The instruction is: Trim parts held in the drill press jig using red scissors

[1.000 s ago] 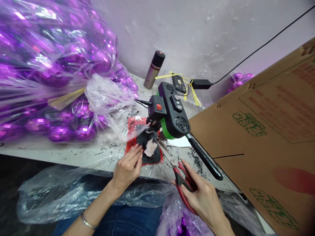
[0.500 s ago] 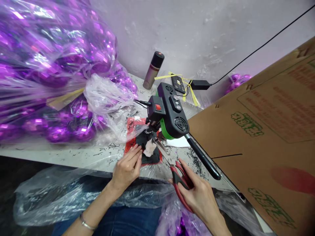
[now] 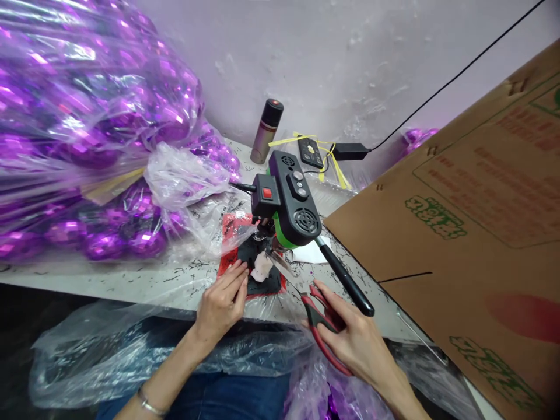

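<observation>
My right hand (image 3: pixel 350 332) holds red-and-black scissors (image 3: pixel 324 326) by the handles. Their blades point up and left, with the tips beside a whitish lump (image 3: pixel 261 267) on the black base (image 3: pixel 266 286) of a small machine. My left hand (image 3: pixel 222 298) rests palm down at the base's left edge, fingers stretched out and the thumb a little apart; nothing shows in it. Above the base stands the machine's black-and-green head (image 3: pixel 297 198), with a red switch and a long black lever (image 3: pixel 347 280). The head partly hides the scissor tips.
Bagged shiny purple balls (image 3: pixel 100 116) fill the left. A large cardboard box (image 3: pixel 459 233) leans in from the right. Behind the machine are a spray can (image 3: pixel 266 131), a phone (image 3: pixel 310 151) and a black adapter (image 3: pixel 350 151). Black scraps litter the white table (image 3: pixel 175 286).
The view has shifted slightly, so the machine and spray can sit a little further left. Both hands keep nearly the same pose, and the scissors remain beside the whitish lump.
</observation>
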{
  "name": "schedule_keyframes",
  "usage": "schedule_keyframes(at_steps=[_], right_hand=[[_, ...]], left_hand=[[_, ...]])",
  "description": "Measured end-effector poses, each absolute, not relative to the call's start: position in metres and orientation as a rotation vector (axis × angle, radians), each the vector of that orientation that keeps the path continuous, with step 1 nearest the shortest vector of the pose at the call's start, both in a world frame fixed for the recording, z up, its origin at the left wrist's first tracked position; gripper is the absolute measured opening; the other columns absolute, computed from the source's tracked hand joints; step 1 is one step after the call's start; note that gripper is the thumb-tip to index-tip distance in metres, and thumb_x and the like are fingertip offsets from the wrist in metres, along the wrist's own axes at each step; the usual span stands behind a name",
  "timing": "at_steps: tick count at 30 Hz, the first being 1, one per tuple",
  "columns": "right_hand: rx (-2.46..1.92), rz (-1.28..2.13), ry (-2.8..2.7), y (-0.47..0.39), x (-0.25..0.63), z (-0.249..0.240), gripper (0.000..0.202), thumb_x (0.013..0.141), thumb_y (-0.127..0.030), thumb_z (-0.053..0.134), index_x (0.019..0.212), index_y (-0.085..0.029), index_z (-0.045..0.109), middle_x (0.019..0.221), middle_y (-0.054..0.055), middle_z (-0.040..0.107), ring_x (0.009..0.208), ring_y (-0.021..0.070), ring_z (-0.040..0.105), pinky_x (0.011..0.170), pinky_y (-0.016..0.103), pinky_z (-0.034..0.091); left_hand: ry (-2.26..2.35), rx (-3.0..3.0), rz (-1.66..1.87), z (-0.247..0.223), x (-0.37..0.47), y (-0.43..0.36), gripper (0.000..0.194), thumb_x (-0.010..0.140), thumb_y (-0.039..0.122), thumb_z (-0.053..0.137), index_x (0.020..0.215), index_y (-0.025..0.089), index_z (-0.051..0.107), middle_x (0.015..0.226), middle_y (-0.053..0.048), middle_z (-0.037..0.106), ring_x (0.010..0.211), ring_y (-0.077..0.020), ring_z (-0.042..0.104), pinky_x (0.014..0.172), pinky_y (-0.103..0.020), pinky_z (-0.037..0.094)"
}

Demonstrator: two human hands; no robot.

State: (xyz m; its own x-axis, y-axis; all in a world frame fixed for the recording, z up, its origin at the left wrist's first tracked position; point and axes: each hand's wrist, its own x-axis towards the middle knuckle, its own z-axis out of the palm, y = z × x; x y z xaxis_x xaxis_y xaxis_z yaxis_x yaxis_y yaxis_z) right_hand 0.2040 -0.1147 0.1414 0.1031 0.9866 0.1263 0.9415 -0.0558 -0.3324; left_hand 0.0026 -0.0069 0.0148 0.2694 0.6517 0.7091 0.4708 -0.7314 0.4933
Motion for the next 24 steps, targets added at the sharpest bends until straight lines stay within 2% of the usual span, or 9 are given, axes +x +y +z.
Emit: schedule_keyframes(at_steps=[2,7,12,18,22,24], right_hand=[[-2.032,0.196,-1.924,-0.11,0.208,0.146,0.036,0.084,-0.029,0.057,0.116,-0.019,0.071,0.097,0.006,0.077,0.075,0.0204,0.074,0.061,0.025,0.058],[-2.009,0.168,-1.946,-0.104,0.209,0.145,0.033,0.083,-0.033,0.061,0.112,-0.023,0.073,0.096,0.004,0.077,0.076,0.0199,0.074,0.062,0.025,0.059],[-1.939,0.16,-1.933,-0.111,0.21,0.144,0.035,0.085,-0.029,0.058,0.118,-0.022,0.07,0.107,0.006,0.075,0.083,0.019,0.074,0.068,0.024,0.059],[-2.04,0.186,-1.888,-0.102,0.206,0.137,0.04,0.081,-0.034,0.062,0.118,-0.02,0.07,0.106,0.006,0.076,0.082,0.0216,0.075,0.066,0.026,0.06],[-1.983,0.23,-1.869,-0.105,0.209,0.133,0.041,0.081,-0.033,0.061,0.119,-0.018,0.069,0.113,0.008,0.074,0.095,0.0237,0.073,0.075,0.029,0.06],[-1.973,0.263,-1.872,-0.108,0.212,0.134,0.039,0.082,-0.032,0.06,0.118,-0.019,0.07,0.113,0.007,0.074,0.094,0.0228,0.074,0.075,0.028,0.06]], left_hand=[[1.068,2.349,1.456,0.015,0.003,-0.007,0.021,0.09,0.01,0.053,0.103,0.014,0.069,0.108,-0.011,0.073,0.106,-0.0235,0.069,0.092,-0.036,0.059],[1.068,2.353,1.452,0.014,0.004,-0.007,0.022,0.09,0.009,0.054,0.104,0.014,0.069,0.108,-0.01,0.073,0.106,-0.0237,0.068,0.094,-0.037,0.059],[1.066,2.347,1.452,0.014,0.004,-0.008,0.021,0.09,0.009,0.054,0.103,0.013,0.069,0.107,-0.01,0.074,0.106,-0.0237,0.069,0.092,-0.037,0.059],[1.068,2.355,1.463,0.015,0.005,-0.008,0.021,0.09,0.009,0.053,0.103,0.013,0.069,0.107,-0.01,0.074,0.105,-0.0236,0.069,0.092,-0.037,0.06],[1.066,2.361,1.46,0.015,0.004,-0.008,0.022,0.09,0.01,0.053,0.104,0.015,0.07,0.107,-0.01,0.074,0.106,-0.0236,0.069,0.092,-0.037,0.06],[1.068,2.353,1.462,0.015,0.004,-0.008,0.023,0.09,0.01,0.053,0.105,0.015,0.07,0.107,-0.009,0.074,0.106,-0.0238,0.068,0.092,-0.037,0.06]])
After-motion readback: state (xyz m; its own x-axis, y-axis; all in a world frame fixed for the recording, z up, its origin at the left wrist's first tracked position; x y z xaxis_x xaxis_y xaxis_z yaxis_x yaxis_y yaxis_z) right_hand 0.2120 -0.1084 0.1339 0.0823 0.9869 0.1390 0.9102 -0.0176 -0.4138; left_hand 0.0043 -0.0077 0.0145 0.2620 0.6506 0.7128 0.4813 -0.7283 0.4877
